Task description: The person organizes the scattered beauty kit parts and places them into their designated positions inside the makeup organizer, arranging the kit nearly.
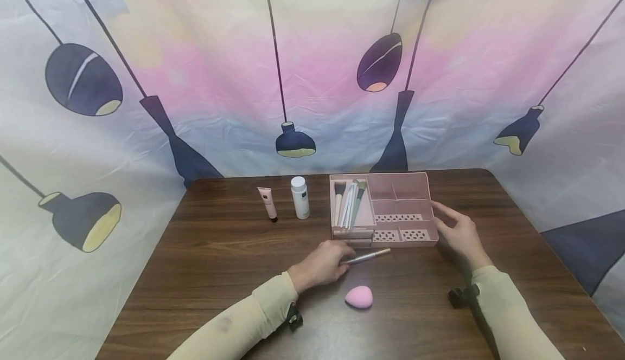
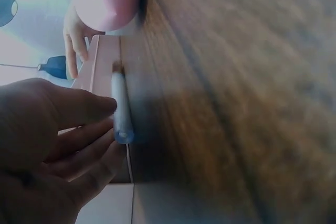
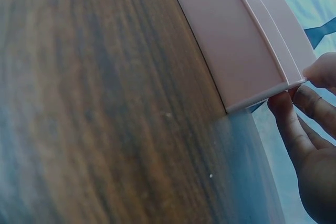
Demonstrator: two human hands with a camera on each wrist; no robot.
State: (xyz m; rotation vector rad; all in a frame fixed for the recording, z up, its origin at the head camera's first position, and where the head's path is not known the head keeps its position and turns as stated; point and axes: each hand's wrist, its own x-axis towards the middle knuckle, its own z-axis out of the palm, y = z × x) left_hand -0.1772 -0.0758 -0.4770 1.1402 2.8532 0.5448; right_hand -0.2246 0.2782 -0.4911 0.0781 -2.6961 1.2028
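Note:
My left hand [image 1: 322, 265] pinches one end of a slim cosmetic pen [image 1: 366, 256], silver with a tan end, low over the table. In the left wrist view, thumb and fingers lie on either side of the pen [image 2: 122, 106]. My right hand [image 1: 461, 238] holds the right edge of a pink makeup organizer [image 1: 397, 208], its fingertips at the rim in the right wrist view. Several makeup brushes [image 1: 349, 205] lie in the organizer's left compartment. Nearer me, right of the left hand, sits a pink makeup sponge [image 1: 359, 297].
A small pink squeeze tube [image 1: 267, 204] and a white bottle with a white cap [image 1: 300, 198] stand left of the organizer. The brown wooden table [image 1: 210, 251] reaches back to a patterned cloth [image 1: 219, 78].

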